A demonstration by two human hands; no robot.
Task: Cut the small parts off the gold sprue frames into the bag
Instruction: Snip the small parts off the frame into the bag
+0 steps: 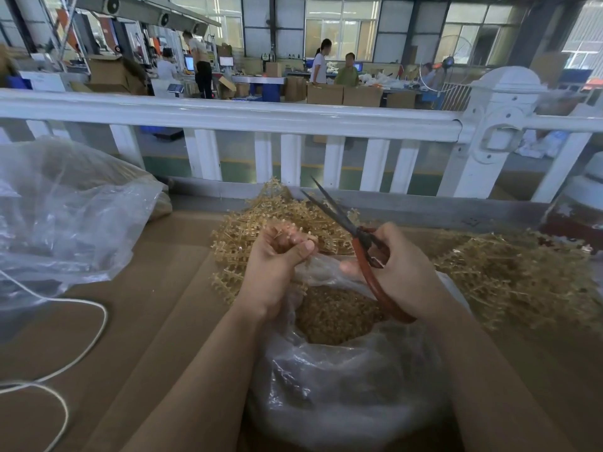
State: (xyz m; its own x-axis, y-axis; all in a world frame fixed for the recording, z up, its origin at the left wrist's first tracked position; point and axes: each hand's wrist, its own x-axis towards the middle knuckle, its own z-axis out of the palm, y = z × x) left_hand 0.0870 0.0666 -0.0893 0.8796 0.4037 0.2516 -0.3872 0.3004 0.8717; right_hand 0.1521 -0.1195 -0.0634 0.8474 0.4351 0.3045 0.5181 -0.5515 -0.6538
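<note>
My left hand (280,256) is curled round a small gold sprue piece (283,232) just above the mouth of a clear plastic bag (342,386). The bag holds a heap of cut gold parts (332,314). My right hand (394,269) grips red-handled scissors (355,236); their dark blades are parted and point up and to the left, past my left hand. A pile of gold sprue frames (248,230) lies behind my left hand. A second gold pile (509,275) lies to the right of my right hand.
Brown cardboard (156,321) covers the work surface. A large crumpled clear bag (65,216) sits at the left, with a white cord (81,350) looping below it. A white railing (293,122) runs across behind the piles; people and cartons stand far beyond it.
</note>
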